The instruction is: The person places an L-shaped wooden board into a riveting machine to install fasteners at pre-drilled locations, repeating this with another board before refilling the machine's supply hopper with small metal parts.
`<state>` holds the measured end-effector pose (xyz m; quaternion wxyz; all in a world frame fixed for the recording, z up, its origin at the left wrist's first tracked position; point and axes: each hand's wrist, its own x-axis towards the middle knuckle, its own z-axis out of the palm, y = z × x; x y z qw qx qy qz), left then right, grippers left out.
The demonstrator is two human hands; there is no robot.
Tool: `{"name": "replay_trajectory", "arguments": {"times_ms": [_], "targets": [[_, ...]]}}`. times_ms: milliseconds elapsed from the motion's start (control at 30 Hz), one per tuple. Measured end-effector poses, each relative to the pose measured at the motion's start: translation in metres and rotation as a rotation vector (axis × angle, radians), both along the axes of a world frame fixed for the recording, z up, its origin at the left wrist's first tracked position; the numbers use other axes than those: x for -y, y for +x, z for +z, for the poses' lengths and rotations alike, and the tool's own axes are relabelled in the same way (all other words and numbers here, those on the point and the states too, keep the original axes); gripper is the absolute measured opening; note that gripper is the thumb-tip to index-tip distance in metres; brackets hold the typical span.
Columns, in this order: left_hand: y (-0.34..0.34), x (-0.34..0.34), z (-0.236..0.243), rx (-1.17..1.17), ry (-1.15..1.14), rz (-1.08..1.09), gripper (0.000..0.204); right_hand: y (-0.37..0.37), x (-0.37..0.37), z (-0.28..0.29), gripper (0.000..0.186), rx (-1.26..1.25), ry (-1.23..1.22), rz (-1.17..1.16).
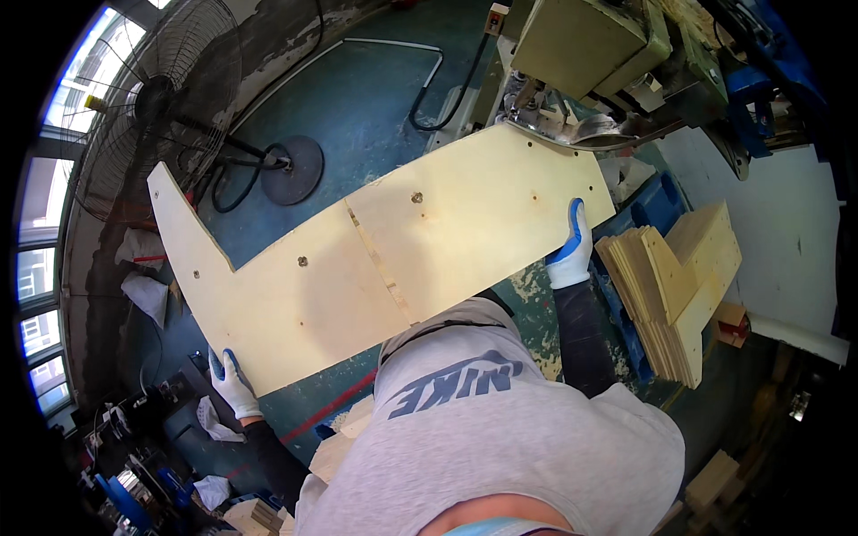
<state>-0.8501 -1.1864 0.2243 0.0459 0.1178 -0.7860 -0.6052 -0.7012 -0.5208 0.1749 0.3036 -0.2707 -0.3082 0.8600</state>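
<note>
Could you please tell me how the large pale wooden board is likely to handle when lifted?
The board is probably stiff, as it looks flat between the left hand and right hand. Its long, lopsided outline may make it twist or tip if held by one end.

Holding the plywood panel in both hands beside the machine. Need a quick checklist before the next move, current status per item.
1. Left hand on plywood panel: ok, gloved, at its near left corner.
2. Right hand on panel: ok, gloved, thumb over the near edge toward the right end.
3. Panel's far edge clear of machine: cannot tell, they overlap in view.
4. Left tip clear of fan: cannot tell, one view doesn't settle the gap.
5. Panel face uniform: not ok, an uneven strip crosses it.
6. Stack of wooden pieces squared: not ok, edges are staggered.
</note>
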Motion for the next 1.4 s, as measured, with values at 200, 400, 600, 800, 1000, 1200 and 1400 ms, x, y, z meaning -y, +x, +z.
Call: {"name": "replay_trajectory", "arguments": {"times_ms": [200, 400, 600, 800, 1000, 1200, 1400], "targets": [[-0.004, -0.012, -0.004, -0.011, -0.055, 0.008, 0.048, -0.041, -0.010, 0.017, 0.046, -0.024, 0.031, -0.030], [-0.017, -0.008, -0.006, 0.060, -0.019, 0.004, 0.049, -0.059, -0.014, 0.020, 0.046, 0.010, -0.015, -0.086], [-0.019, -0.002, 0.002, 0.116, -0.046, 0.008, 0.049, -0.054, -0.006, 0.015, 0.047, 0.106, 0.054, -0.134], [-0.027, -0.006, 0.005, 0.156, -0.062, -0.073, 0.049, -0.058, -0.008, 0.018, 0.045, 0.118, 0.093, -0.170], [-0.026, 0.000, -0.012, 0.135, -0.042, -0.093, 0.045, -0.060, -0.006, 0.014, 0.046, 0.137, 0.141, -0.211], [-0.040, 0.001, 0.003, 0.243, -0.036, -0.140, 0.036, -0.059, 0.000, 0.016, 0.046, 0.100, 0.125, -0.204], [-0.040, -0.010, 0.018, 0.220, -0.222, -0.076, 0.031, -0.055, -0.007, 0.006, 0.046, 0.068, 0.089, -0.192]]}}
